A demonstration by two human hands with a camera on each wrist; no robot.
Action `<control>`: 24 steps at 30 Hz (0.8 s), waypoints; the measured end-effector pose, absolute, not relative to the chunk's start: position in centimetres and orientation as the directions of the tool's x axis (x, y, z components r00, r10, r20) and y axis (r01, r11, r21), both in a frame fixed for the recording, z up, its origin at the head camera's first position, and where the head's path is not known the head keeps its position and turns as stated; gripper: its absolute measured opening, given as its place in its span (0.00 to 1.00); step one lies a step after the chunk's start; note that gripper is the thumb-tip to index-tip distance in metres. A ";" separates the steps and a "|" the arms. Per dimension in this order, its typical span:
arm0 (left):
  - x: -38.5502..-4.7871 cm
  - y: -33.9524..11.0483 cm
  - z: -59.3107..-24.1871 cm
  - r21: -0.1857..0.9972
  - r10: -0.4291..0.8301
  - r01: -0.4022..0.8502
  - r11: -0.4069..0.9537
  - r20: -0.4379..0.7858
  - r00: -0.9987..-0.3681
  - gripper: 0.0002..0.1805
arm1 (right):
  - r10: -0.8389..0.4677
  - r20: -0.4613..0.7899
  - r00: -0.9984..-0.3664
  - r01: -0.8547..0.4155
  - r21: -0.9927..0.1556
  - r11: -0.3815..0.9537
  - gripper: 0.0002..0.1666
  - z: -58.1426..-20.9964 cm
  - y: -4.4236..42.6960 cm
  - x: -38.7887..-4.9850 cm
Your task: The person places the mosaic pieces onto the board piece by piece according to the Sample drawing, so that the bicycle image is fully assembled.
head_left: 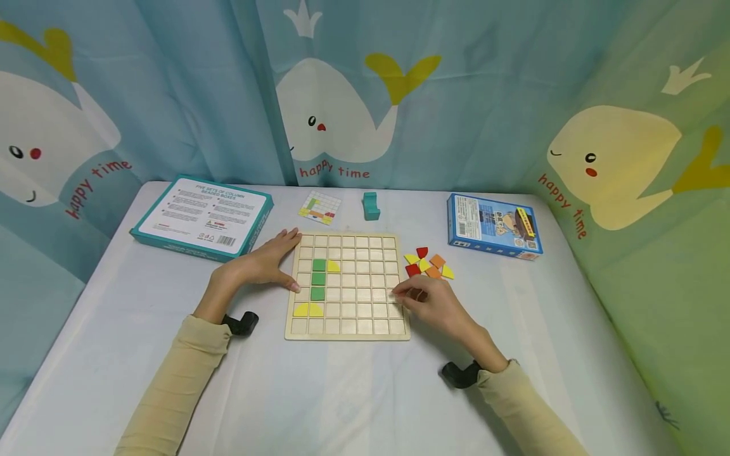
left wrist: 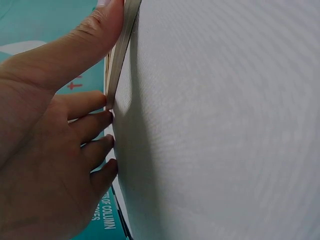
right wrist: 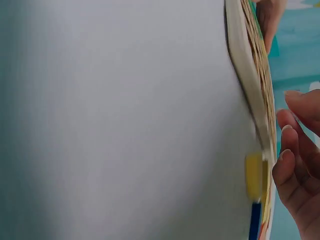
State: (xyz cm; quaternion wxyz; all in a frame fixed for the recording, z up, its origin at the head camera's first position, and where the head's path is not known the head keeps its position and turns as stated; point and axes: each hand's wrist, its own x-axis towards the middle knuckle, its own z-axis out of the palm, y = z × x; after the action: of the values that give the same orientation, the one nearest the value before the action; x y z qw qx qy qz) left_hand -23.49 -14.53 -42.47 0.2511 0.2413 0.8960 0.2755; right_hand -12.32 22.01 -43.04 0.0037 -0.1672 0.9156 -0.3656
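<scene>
A wooden grid board (head_left: 365, 278) lies flat on the table. On its left side it bears a column of green squares (head_left: 318, 278), a yellow quarter-round piece (head_left: 333, 266) beside the top one, and two yellow pieces (head_left: 308, 310) lower down. My left hand (head_left: 265, 261) rests against the board's left edge, fingers spread, the thumb touching the frame. Over the right edge hovers my right hand (head_left: 430, 303), fingers loosely bent; in the right wrist view thumb and fingers (right wrist: 290, 132) show no piece between them. Just beyond it lie loose red (head_left: 422, 252), orange (head_left: 437, 260) and yellow (head_left: 447, 272) pieces.
Behind the board stand a pattern card (head_left: 320, 207) and a teal holder (head_left: 371, 206). A teal-edged box (head_left: 202, 215) lies at the back left, a blue box (head_left: 493, 225) at the back right. A whale-print curtain (head_left: 485, 95) closes off the table's far side.
</scene>
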 end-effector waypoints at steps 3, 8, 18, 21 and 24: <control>-23.5 -14.6 -42.4 0.614 0.570 0.293 0.732 -0.318 -0.758 0.67 | -0.286 0.095 -0.953 -0.274 -0.673 0.687 0.09 -43.3 22.8 -12.5; -23.5 -14.6 -42.4 0.611 0.572 0.298 0.733 -0.316 -0.757 0.67 | -0.260 0.056 -0.964 -0.230 -0.665 0.711 0.10 -43.4 23.6 -12.8; -23.5 -14.6 -42.5 0.608 0.576 0.306 0.732 -0.313 -0.755 0.66 | -0.210 0.041 -0.977 -0.190 -0.615 0.766 0.11 -43.2 24.3 -13.5; -23.5 -14.6 -42.5 0.609 0.576 0.306 0.732 -0.313 -0.755 0.67 | -0.187 0.035 -0.982 -0.171 -0.592 0.788 0.11 -43.1 24.3 -13.8; -23.5 -14.6 -42.5 0.610 0.575 0.304 0.732 -0.314 -0.756 0.67 | -0.173 0.029 -0.984 -0.158 -0.578 0.801 0.13 -43.0 24.3 -14.1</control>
State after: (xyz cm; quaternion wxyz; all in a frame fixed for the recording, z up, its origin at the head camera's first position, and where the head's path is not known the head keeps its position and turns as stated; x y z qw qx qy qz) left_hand -23.54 -14.58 -42.54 0.2494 0.2451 0.8965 0.2721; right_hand -14.12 24.35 -43.00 0.0124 -0.0872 0.9488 -0.3035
